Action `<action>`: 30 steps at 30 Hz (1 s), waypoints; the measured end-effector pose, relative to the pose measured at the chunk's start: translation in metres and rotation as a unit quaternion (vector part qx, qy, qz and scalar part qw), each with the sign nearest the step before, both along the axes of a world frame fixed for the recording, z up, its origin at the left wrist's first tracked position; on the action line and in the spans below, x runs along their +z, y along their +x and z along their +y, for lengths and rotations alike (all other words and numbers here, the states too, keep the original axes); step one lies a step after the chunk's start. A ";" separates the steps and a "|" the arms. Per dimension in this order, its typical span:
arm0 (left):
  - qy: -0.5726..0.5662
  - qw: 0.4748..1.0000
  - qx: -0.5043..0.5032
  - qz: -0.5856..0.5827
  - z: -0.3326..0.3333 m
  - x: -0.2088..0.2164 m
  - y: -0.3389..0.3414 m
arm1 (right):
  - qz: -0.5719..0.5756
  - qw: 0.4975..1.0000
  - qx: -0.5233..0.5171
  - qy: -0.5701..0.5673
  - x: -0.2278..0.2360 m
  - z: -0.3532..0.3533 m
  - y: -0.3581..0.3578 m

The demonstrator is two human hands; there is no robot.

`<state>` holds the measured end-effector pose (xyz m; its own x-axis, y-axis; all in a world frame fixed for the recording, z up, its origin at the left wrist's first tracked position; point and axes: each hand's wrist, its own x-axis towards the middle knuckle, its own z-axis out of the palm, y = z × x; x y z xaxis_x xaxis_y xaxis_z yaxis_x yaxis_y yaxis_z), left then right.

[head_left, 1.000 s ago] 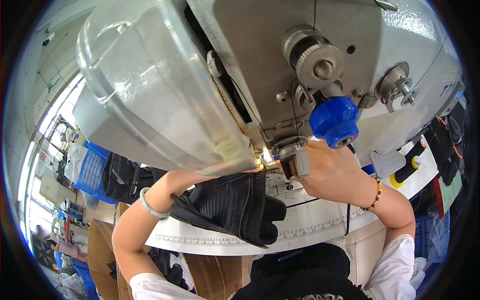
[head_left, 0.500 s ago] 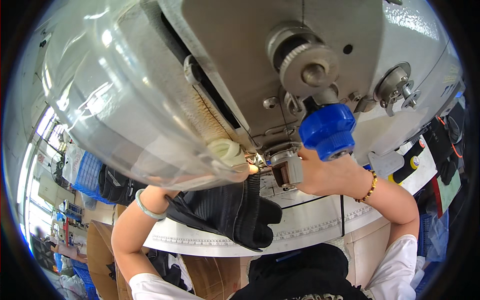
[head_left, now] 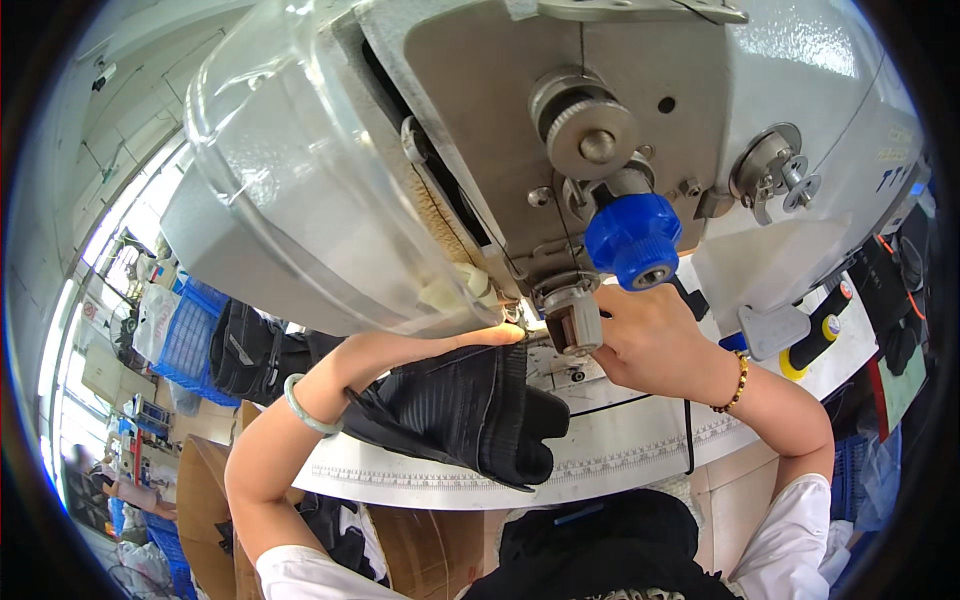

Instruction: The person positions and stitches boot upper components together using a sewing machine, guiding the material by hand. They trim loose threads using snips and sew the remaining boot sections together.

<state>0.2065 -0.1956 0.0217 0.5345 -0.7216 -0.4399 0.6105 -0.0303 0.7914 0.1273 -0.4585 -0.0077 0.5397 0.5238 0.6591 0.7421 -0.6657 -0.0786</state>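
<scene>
At the left hand (head_left: 405,350) lies ribbed, bulky black fabric (head_left: 430,410).

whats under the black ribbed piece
The white table, with ruler markings, shows past the near edge of the black ribbed piece, with the left hand at its top edge. The table directly beneath is covered, so I can't tell what else lies there.

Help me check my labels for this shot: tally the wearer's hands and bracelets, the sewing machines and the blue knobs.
Hands: 2 (left hand, right hand)
Bracelets: 2 (pale bangle, beaded band)
Sewing machine: 1
Blue knob: 1
Total: 6
</scene>
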 end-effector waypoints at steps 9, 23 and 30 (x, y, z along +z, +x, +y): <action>0.112 0.963 -0.116 -0.218 0.035 -0.026 0.006 | -0.016 1.000 -0.012 0.001 0.006 0.004 -0.005; 0.148 0.924 -0.231 -0.266 0.024 -0.022 0.007 | -0.030 0.999 -0.037 0.000 -0.005 0.010 -0.002; 0.169 0.909 -0.205 -0.320 0.026 -0.020 0.005 | -0.047 0.998 -0.035 0.032 -0.008 0.015 -0.005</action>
